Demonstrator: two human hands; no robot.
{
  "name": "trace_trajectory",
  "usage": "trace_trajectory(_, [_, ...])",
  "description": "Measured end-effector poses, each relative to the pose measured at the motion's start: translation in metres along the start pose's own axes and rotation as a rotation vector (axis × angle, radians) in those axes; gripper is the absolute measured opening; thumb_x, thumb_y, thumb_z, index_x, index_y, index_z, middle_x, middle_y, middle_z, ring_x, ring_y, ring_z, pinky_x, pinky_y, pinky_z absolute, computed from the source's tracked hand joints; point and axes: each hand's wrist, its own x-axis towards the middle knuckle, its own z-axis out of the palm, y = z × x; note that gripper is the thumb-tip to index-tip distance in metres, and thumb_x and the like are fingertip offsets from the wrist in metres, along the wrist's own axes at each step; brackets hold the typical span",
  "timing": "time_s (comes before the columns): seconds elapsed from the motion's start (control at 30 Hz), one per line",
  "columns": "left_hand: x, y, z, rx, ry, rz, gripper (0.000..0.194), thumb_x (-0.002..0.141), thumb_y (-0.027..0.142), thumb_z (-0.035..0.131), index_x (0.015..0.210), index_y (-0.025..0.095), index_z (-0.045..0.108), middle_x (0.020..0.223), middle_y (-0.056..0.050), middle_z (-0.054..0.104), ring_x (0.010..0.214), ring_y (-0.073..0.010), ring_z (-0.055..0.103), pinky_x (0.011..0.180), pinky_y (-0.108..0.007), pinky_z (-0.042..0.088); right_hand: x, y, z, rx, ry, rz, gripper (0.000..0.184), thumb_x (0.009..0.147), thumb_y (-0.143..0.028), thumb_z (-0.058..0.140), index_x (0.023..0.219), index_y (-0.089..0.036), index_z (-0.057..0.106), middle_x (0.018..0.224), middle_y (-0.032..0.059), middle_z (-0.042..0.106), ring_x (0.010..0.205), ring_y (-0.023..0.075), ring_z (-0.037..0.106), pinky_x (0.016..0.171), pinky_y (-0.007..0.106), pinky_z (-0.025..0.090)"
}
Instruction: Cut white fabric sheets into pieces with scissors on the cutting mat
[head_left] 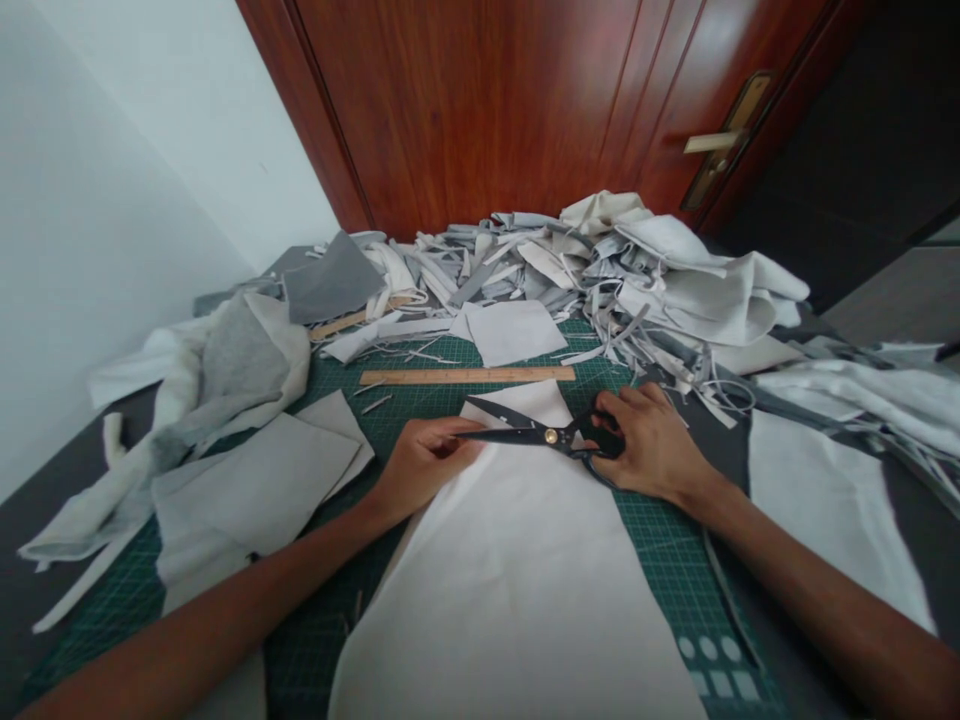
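My right hand (646, 438) grips the handles of black scissors (525, 434), whose blades point left and are spread apart. A long piece of white fabric (517, 590) runs from the bottom of the view up to the blades. One blade lies over the fabric near its far end, where a smaller white section (536, 400) shows beyond the scissors. My left hand (427, 455) pinches the fabric's left edge, close to the blade tips. Its fingertips are partly hidden under the fabric and the blade.
A green cutting mat (660, 545) covers the dark table. Beyond the fabric lies a wooden ruler (466, 376). Heaped fabric scraps (517, 255) line the back, before a brown door (480, 110). Grey-white cloth pieces (262, 470) lie left, and a white cloth (832, 510) right.
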Motion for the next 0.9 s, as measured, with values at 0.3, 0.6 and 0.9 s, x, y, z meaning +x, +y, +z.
trace_trajectory(0.3, [0.0024,-0.0060,-0.0018,-0.024,0.003,0.070,0.019,0.078,0.023,0.071,0.091,0.017,0.083,0.091,-0.008,0.082,0.078,-0.0214,0.076,0.068,-0.025,0.058,-0.0020,-0.0017,0.0048,-0.038,-0.033,-0.017,0.019,0.072,-0.035,0.064,0.080,-0.023,0.052,0.073,0.0037,0.058,0.071,0.0232,0.052,0.077,0.038,0.035])
trace_trajectory(0.6, [0.0025,-0.0053,-0.0005,0.023,-0.021,0.078,0.021,0.076,0.018,0.069,0.092,0.016,0.083,0.087,-0.007,0.082,0.070,-0.0187,0.074,0.060,-0.023,0.053,-0.0016,-0.0053,0.0057,-0.058,0.014,-0.023,0.019,0.078,-0.038,0.063,0.078,-0.023,0.052,0.070,0.0025,0.053,0.067,0.0216,0.048,0.074,0.037,0.034])
trace_trajectory(0.9, [0.0038,-0.0033,-0.0001,0.006,-0.030,0.108,0.017,0.079,0.020,0.068,0.088,0.016,0.083,0.086,-0.007,0.081,0.065,-0.0180,0.070,0.057,-0.024,0.051,-0.0025,-0.0054,0.0063,-0.069,0.044,-0.041,0.018,0.078,-0.037,0.063,0.078,-0.022,0.053,0.069,0.0026,0.054,0.067,0.0217,0.047,0.074,0.037,0.035])
